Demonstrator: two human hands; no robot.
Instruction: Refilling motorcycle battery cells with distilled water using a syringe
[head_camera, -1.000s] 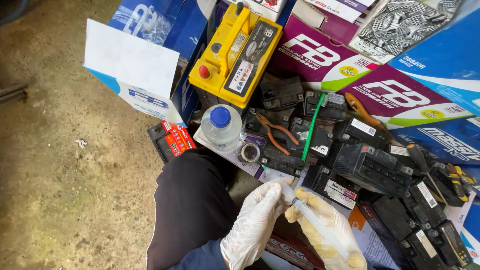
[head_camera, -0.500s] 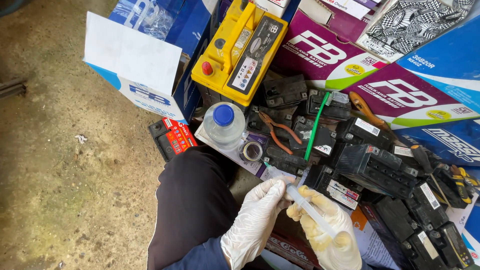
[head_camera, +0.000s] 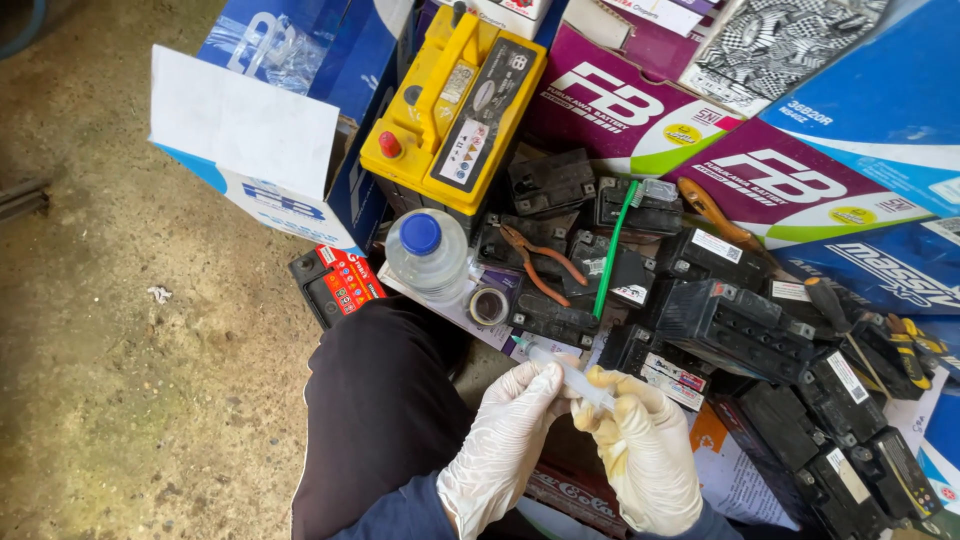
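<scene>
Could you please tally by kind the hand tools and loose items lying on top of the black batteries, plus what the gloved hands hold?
Pliers with orange handles: 1
Green toothbrush: 1
Tape roll: 1
Clear bottle with blue cap: 1
Syringe, held between the left hand and right hand: 1
Total: 5

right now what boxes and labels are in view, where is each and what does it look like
Open blue and white cardboard box: upper left, white flap raised.
Purple, white and green cardboard boxes: top centre to right, lying slanted.
Black and white patterned box: top right.
Blue cardboard box: far right.
Black rectangular label on the yellow car battery: upper centre.
Red label on the small black battery: left of the knee.
</scene>
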